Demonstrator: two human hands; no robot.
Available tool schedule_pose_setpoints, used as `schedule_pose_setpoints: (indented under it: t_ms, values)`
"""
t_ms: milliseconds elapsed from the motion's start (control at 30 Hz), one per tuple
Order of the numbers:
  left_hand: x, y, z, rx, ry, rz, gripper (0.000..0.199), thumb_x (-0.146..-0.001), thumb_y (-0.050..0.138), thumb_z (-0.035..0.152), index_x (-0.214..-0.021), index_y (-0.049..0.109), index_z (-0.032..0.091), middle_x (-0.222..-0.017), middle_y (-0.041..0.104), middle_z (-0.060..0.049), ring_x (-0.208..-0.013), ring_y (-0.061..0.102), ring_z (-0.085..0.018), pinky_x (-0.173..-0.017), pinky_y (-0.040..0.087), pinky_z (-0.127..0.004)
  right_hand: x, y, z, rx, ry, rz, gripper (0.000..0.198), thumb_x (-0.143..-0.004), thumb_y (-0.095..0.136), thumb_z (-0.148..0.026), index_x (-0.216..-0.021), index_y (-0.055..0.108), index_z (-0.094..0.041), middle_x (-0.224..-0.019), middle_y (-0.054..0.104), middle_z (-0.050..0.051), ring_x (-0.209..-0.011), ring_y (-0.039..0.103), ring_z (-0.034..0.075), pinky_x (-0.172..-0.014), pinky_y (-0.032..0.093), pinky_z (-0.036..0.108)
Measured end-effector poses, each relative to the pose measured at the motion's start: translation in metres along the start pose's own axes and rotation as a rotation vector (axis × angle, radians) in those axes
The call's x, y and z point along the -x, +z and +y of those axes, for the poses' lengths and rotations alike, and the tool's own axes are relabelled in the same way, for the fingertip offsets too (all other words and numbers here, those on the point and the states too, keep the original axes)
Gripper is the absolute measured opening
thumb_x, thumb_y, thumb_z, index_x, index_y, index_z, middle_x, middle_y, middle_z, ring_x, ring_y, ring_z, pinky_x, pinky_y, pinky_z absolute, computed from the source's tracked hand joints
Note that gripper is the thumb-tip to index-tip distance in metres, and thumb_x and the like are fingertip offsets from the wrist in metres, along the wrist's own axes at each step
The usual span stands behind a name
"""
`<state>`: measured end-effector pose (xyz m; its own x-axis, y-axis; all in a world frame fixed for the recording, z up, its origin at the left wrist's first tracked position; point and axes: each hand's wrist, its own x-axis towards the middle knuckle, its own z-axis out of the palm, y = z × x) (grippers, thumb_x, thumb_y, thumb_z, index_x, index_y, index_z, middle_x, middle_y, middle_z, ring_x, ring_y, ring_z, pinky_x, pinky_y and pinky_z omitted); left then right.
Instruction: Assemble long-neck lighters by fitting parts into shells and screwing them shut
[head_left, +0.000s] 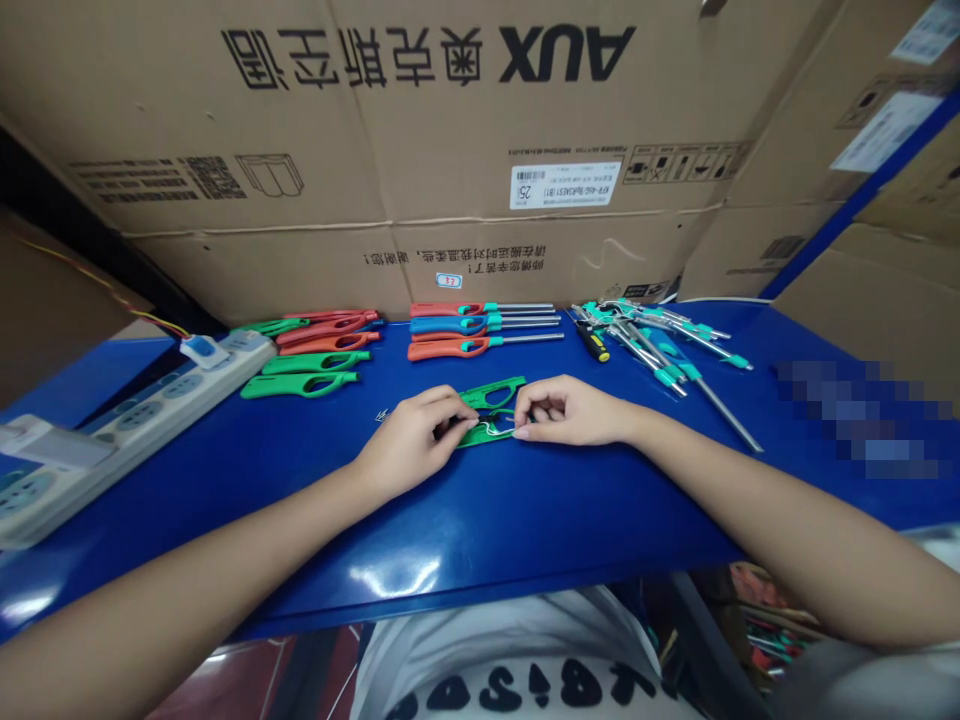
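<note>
A glossy blue tabletop [562, 520] reflects white light. Behind it stands a brown cardboard wall [420, 180] with upside-down black AUX lettering [555, 58], between a slanting dark post [97, 238] at left and blue beam [862, 203] at right. Reddish floor [247, 685] shows at lower left.

This looks like a small assembly workshop: near the back edge of the blue worktop [600, 520] lie sorted lighter handles [260, 386], a row of long lighters [446, 325], metal tubes [724, 408] and a screwdriver [597, 346]; a power strip [146, 428] runs beside the left edge, and printed cardboard [435, 185] stands behind.
</note>
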<state>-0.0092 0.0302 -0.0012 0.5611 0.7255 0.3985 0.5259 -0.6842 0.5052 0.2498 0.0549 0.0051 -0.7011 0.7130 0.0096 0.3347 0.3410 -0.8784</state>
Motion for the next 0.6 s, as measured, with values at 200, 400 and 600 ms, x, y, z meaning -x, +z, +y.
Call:
schedule_pose_setpoints:
  t_ms: [200, 400, 600]
  values:
    - [0.002, -0.001, 0.001, -0.128, 0.02, -0.052, 0.016, -0.098, 0.055, 0.021, -0.095, 0.071, 0.017, -0.092, 0.068, -0.004, -0.078, 0.065, -0.015, -0.07, 0.05, -0.025, 0.0, 0.0, 0.001, -0.013, 0.0, -0.003, 0.029, -0.083, 0.073, -0.042, -0.086, 0.067, -0.014, -0.058, 0.045, -0.008, -0.052, 0.034, 0.006, -0.051, 0.029, 0.022]
    - [0.006, -0.005, 0.008, -0.446, 0.106, -0.1, 0.026, -0.102, 0.048, 0.025, -0.097, 0.072, 0.019, -0.092, 0.07, -0.004, -0.083, 0.068, -0.018, -0.066, 0.05, -0.026, -0.001, 0.0, 0.001, -0.019, -0.005, -0.002, 0.029, -0.083, 0.073, -0.042, -0.085, 0.067, -0.014, -0.059, 0.044, -0.008, -0.052, 0.035, 0.006, -0.051, 0.028, 0.022]
    - [0.008, -0.009, 0.026, -0.617, 0.151, -0.167, 0.026, -0.1, 0.05, 0.027, -0.101, 0.074, 0.016, -0.089, 0.07, -0.008, -0.08, 0.068, -0.022, -0.067, 0.051, -0.031, -0.001, 0.0, 0.002, -0.005, 0.001, 0.005, 0.032, -0.083, 0.073, -0.046, -0.085, 0.067, -0.014, -0.058, 0.044, -0.008, -0.053, 0.035, 0.007, -0.051, 0.029, 0.022]
